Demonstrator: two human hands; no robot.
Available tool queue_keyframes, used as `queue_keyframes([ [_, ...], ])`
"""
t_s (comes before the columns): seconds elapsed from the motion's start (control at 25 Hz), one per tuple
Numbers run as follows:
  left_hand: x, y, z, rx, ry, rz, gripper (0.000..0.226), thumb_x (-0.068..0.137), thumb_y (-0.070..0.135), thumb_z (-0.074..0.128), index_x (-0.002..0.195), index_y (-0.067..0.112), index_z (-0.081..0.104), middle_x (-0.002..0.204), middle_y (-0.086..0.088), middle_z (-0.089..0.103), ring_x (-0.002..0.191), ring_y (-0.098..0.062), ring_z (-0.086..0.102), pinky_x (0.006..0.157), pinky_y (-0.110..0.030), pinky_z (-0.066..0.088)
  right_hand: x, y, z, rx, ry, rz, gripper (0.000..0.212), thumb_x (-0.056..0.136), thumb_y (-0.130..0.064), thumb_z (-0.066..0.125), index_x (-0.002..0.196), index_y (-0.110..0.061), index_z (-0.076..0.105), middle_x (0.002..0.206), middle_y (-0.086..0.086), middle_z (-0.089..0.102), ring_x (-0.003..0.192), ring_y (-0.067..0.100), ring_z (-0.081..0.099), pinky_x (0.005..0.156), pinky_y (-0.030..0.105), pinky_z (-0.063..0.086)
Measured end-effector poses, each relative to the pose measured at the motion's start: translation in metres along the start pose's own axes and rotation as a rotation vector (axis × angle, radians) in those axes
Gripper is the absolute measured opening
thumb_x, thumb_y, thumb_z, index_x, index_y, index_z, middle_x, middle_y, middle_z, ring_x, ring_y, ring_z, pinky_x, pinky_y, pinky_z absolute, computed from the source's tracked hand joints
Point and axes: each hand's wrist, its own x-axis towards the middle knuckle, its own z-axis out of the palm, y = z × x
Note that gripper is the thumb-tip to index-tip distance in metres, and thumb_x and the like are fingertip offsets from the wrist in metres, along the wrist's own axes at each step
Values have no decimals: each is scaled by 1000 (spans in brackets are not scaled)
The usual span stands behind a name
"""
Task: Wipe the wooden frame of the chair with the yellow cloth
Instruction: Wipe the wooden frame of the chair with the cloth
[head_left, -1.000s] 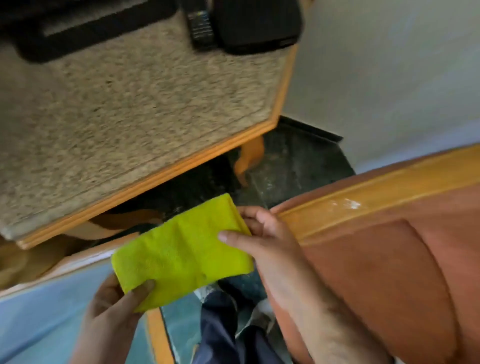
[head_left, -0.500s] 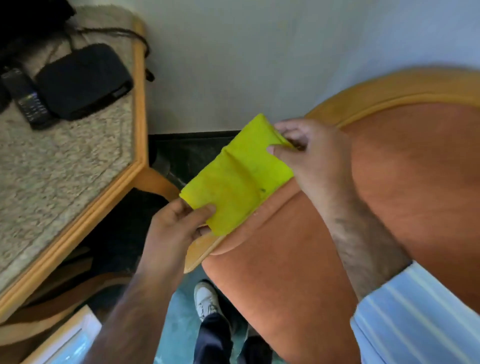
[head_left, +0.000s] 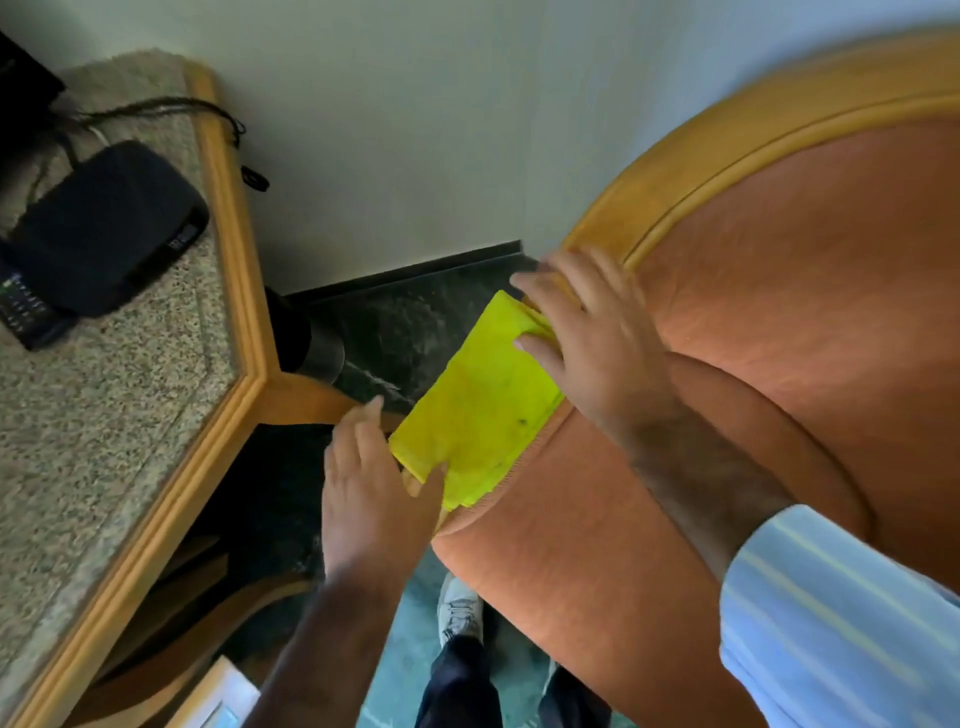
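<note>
The folded yellow cloth (head_left: 480, 405) lies flat over the wooden frame of the chair (head_left: 691, 150), at the frame's lower left end beside the orange upholstery (head_left: 810, 322). My right hand (head_left: 587, 332) presses on the cloth's upper end, thumb on top and fingers spread over the frame. My left hand (head_left: 374, 488) holds the lower corner, thumb on the cloth. The frame under the cloth is hidden.
A granite-topped table with a wooden edge (head_left: 228, 322) stands close on the left, carrying a black box (head_left: 109, 228), a remote (head_left: 26, 312) and a cable. A pale wall (head_left: 415, 130) is behind. My shoe (head_left: 460, 608) stands on the dark floor below.
The cloth has come down from mid-air onto the chair's wooden frame. Both hands moved down and right with it, and my right hand now lies flatter on the cloth and frame.
</note>
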Motion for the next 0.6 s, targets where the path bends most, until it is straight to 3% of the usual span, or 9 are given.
queue_keyframes([
  [0.08, 10, 6, 5, 150, 28, 429, 78, 97, 39, 66, 160, 9, 31, 169, -14, 35, 158, -30, 28, 130, -45, 25, 20, 17, -4, -134, 65, -44, 52, 100, -45, 61, 137, -8, 60, 148, 18, 59, 149, 40, 44, 121, 61, 35],
  [0.2, 43, 29, 29, 363, -19, 768, 76, 106, 53, 45, 164, 9, 23, 174, -10, 21, 163, -30, 16, 130, -55, 24, 63, 57, -12, -283, -38, -15, 64, 106, -54, 38, 149, -7, 47, 163, 16, 44, 159, 35, 25, 128, 62, 20],
  [0.32, 77, 54, 52, 488, -47, 836, 77, 109, 55, 35, 164, 6, 17, 175, -12, 19, 162, -31, 16, 128, -56, 26, 80, 85, -13, -363, -146, -38, 68, 108, -56, 24, 151, -9, 46, 164, 15, 43, 160, 32, 22, 130, 59, 16],
  [0.6, 88, 68, 64, 470, 34, 817, 74, 111, 51, 30, 165, 4, 13, 175, -14, 18, 163, -33, 15, 128, -55, 24, 79, 87, -4, -374, -54, -86, 59, 109, -48, 22, 142, -15, 59, 154, 10, 56, 156, 33, 33, 128, 52, 24],
])
